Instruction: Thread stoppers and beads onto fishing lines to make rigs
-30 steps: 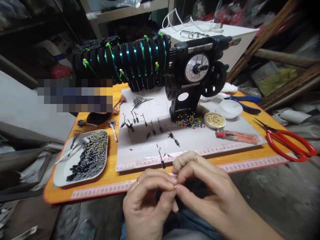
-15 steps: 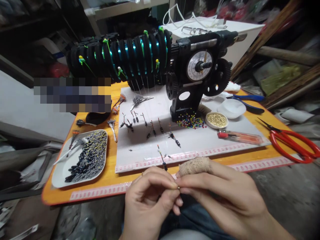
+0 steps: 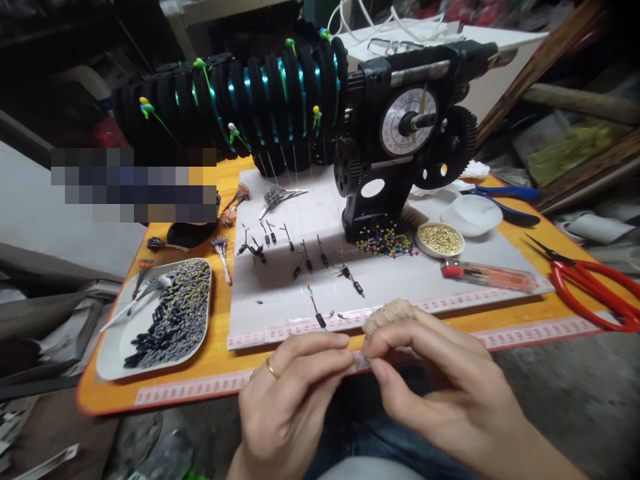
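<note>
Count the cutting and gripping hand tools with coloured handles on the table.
2: the red-handled scissors lie at the table's right edge, and the blue-handled pliers lie behind the white dish. Others may be hidden behind the black machine.

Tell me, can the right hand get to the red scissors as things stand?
Probably yes, once it lets go. The red scissors lie in the open on the orange table, with nothing between them and the right hand. But that hand is pinching a tiny piece together with the left hand.
</note>
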`<action>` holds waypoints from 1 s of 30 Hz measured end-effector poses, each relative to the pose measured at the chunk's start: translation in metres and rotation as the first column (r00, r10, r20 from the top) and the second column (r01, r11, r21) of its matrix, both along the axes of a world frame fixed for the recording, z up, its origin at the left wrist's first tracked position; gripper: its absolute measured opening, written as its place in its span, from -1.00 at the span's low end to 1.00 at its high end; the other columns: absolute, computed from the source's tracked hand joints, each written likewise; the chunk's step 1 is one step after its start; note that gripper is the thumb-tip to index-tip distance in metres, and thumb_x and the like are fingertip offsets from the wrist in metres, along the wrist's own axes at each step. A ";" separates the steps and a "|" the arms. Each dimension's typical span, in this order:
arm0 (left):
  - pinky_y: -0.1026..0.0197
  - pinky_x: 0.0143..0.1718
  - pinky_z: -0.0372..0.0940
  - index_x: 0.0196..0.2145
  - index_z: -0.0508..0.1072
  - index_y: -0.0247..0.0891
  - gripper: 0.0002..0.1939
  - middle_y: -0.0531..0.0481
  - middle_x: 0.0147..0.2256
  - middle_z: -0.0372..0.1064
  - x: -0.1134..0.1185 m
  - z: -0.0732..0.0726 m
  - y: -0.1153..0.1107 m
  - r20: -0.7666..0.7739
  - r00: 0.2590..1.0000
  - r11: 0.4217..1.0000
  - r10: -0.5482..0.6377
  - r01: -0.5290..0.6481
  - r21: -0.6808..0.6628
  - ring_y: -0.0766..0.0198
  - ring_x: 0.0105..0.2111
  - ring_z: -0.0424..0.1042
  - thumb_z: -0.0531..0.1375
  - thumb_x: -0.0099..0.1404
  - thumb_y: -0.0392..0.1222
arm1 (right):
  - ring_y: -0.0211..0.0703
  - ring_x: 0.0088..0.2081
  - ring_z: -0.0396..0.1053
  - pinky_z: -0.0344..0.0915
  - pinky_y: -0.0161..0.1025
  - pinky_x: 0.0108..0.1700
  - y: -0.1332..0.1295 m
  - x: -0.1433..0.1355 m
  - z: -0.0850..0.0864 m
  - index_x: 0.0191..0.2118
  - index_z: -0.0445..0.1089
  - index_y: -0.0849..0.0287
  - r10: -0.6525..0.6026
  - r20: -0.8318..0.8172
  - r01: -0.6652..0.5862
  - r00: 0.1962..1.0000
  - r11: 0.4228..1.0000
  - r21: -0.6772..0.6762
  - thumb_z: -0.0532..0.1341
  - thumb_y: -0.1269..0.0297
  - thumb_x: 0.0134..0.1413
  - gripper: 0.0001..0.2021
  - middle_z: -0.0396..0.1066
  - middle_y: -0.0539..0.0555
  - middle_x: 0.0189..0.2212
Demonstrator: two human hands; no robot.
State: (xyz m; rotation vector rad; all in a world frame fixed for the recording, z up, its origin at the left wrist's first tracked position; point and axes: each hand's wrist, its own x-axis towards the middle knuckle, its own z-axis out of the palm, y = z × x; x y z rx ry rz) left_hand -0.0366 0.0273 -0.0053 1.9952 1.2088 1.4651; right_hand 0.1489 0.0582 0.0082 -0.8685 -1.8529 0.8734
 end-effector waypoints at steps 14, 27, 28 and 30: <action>0.11 -0.31 0.30 -0.24 0.46 -0.32 -0.88 -0.06 -0.37 0.46 0.001 0.005 0.021 -0.444 0.893 0.997 0.078 -0.075 0.024 0.18 -0.34 0.34 0.22 0.32 -0.48 | -0.06 -0.13 0.33 0.32 -0.10 -0.06 0.014 0.002 -0.016 -0.23 0.41 0.30 -0.275 0.254 0.138 0.927 0.882 0.451 0.26 0.63 0.14 -0.87 0.47 0.17 -0.26; -0.02 -0.16 0.20 -0.34 0.46 -0.28 -0.90 -0.09 -0.22 0.33 0.000 0.021 0.033 -0.481 0.876 0.948 -0.034 -0.123 -0.292 0.06 -0.15 0.25 0.19 0.28 -0.43 | 0.06 -0.08 0.34 0.26 -0.01 -0.04 0.015 0.001 -0.024 -0.24 0.45 0.26 -0.356 0.326 0.178 0.876 0.866 0.467 0.31 0.57 0.12 -0.88 0.49 0.18 -0.24; -0.02 -0.16 0.20 -0.34 0.47 -0.27 -0.90 -0.09 -0.22 0.33 -0.002 0.021 0.034 -0.484 0.874 0.949 -0.039 -0.120 -0.292 0.06 -0.14 0.25 0.20 0.28 -0.42 | 0.06 -0.09 0.35 0.26 -0.01 -0.06 0.015 0.000 -0.024 -0.24 0.45 0.24 -0.361 0.333 0.179 0.871 0.865 0.469 0.31 0.56 0.12 -0.88 0.50 0.16 -0.24; -0.02 -0.16 0.18 -0.33 0.48 -0.27 -0.90 -0.08 -0.24 0.32 -0.007 0.022 0.033 -0.483 0.875 0.951 -0.040 -0.115 -0.287 0.07 -0.15 0.24 0.21 0.29 -0.41 | 0.05 -0.11 0.36 0.25 -0.01 -0.09 0.014 -0.003 -0.024 -0.25 0.45 0.21 -0.366 0.342 0.180 0.866 0.865 0.469 0.31 0.55 0.13 -0.87 0.51 0.13 -0.26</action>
